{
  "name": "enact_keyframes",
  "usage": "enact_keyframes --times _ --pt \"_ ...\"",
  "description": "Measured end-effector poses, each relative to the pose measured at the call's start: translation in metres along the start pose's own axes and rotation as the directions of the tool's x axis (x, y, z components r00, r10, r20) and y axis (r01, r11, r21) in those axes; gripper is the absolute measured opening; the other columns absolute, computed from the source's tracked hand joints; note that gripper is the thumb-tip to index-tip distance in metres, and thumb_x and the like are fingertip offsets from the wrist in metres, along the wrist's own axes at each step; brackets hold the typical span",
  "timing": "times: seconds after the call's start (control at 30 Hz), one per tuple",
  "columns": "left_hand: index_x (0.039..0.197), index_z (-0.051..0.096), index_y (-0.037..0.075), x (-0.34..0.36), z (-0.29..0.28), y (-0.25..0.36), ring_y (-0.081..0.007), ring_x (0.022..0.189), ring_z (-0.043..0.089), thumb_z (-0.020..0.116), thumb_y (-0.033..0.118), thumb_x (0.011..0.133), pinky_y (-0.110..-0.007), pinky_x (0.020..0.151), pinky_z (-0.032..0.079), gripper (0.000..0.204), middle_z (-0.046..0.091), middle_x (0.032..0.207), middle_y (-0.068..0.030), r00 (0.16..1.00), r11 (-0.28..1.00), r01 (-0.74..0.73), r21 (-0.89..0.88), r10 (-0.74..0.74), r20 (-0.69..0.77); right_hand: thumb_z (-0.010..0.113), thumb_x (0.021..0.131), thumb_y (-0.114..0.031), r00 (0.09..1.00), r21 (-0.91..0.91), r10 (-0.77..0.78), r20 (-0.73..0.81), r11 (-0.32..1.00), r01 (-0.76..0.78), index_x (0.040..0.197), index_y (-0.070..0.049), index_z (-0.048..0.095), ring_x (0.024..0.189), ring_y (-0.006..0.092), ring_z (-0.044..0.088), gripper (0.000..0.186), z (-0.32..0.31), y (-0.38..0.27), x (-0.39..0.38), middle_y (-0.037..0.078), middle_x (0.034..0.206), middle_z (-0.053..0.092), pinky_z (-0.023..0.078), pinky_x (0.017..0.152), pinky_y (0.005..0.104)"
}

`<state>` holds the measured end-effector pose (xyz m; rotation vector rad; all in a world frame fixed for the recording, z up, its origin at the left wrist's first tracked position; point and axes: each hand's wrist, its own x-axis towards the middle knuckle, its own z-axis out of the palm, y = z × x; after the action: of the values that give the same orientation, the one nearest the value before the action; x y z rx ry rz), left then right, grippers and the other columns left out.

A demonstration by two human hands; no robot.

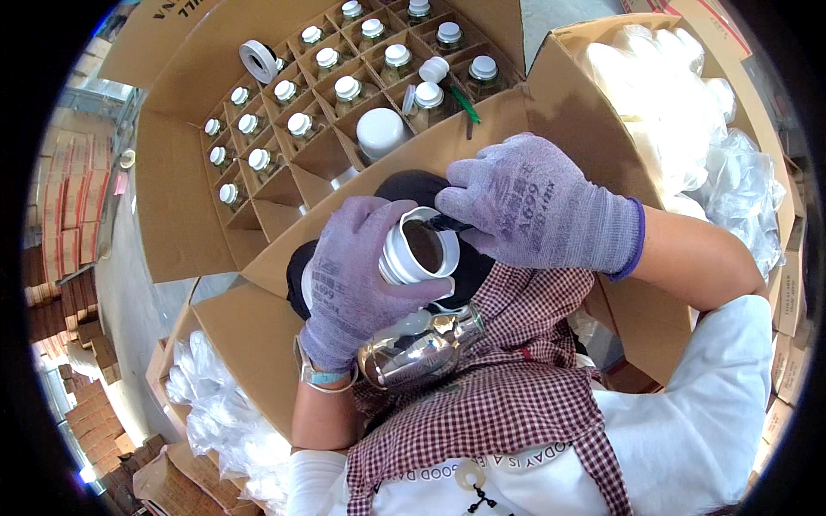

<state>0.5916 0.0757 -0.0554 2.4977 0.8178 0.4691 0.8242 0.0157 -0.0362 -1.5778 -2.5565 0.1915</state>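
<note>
My left hand [348,279], in a grey-purple work glove, is wrapped round a white, open-ended ring-shaped plastic piece [397,258]. Its opening faces up, and the inside looks brown. At the far rim of that piece, my right hand [525,202], gloved the same way, is closed on a small black object [446,222]. Most of the black object is hidden by the fingers, so its kind cannot be made out. Below my left hand a shiny clear glass jar [422,348] lies tilted on my lap against the checked apron.
Ahead stands an open cardboard box [181,206] with dividers and several white-capped glass bottles [348,88]. A tape roll [259,62], a large white cap [381,133] and a green-handled tool [465,104] rest on it. Plastic-bagged parts fill boxes right [662,103] and lower left [215,404].
</note>
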Motion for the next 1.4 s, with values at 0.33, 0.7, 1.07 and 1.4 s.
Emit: enact_keyframes --times 0.33,0.7,1.07,1.4 --pt "0.116 0.067 0.006 0.001 0.000 0.003 -0.0321 0.100 0.063 0.092 0.044 0.056 -0.043 0.086 0.051 0.075 0.062 0.107 -0.0123 1.000 1.000 0.029 -0.009 -0.028 0.013 0.075 0.079 -0.025 0.999 -0.025 -0.038 0.036 0.999 0.039 0.099 -0.014 0.071 0.085 0.0212 0.066 0.023 -0.002 -0.002 0.006 0.005 0.093 0.062 0.053 0.073 0.0384" --pt "0.116 0.068 0.007 0.000 0.000 0.001 -0.0326 0.101 0.063 0.093 0.043 0.054 -0.043 0.088 0.051 0.076 0.062 0.107 -0.0123 1.000 0.999 0.013 -0.049 -0.012 0.006 0.073 0.086 -0.021 0.938 -0.007 -0.314 0.149 0.948 0.318 0.099 -0.013 0.071 0.082 0.0217 0.072 0.015 -0.013 0.016 0.015 0.006 0.087 0.068 0.058 0.074 0.0374" --pt "0.117 0.068 0.008 0.000 0.000 -0.002 -0.0319 0.102 0.062 0.092 0.048 0.055 -0.043 0.088 0.051 0.077 0.062 0.108 -0.0120 1.000 0.999 0.000 -0.036 0.001 0.015 0.079 0.076 -0.027 0.988 -0.090 -0.147 -0.052 0.986 0.142 0.104 -0.016 0.067 0.089 0.0215 0.066 0.032 -0.002 0.012 0.007 0.004 0.096 0.062 0.055 0.076 0.0384" --pt "0.117 0.067 0.005 0.000 0.001 -0.005 -0.0314 0.099 0.064 0.092 0.052 0.056 -0.042 0.086 0.053 0.081 0.063 0.108 -0.0131 1.000 1.000 -0.010 -0.025 0.010 0.007 0.073 0.083 -0.020 0.876 -0.214 -0.373 -0.306 0.924 0.318 0.093 -0.018 0.073 0.095 0.0181 0.069 0.010 -0.009 -0.003 0.020 0.001 0.096 0.066 0.058 0.080 0.0331"
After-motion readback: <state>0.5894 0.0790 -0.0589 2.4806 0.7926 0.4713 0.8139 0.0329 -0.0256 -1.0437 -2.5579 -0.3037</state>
